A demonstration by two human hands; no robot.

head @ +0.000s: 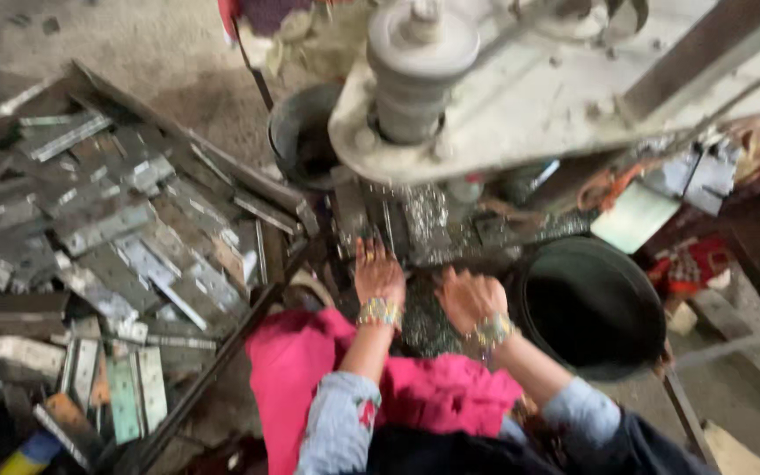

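Observation:
My left hand [377,271] lies flat with fingers spread on the bed of a grey press machine [503,105], among glittering metal shavings [424,220]. Beside it, my right hand [468,297] is curled loosely over the same shavings; whether it holds a small part cannot be made out in the blur. Both wrists wear beaded bangles. A pink cloth [310,369] covers my lap below the hands.
A heap of flat metal hinge plates [107,255] fills the left side. A dark round basin [591,308] stands right of my right hand, and a smaller dark bucket [301,136] sits behind the machine. Bare concrete floor shows at top left.

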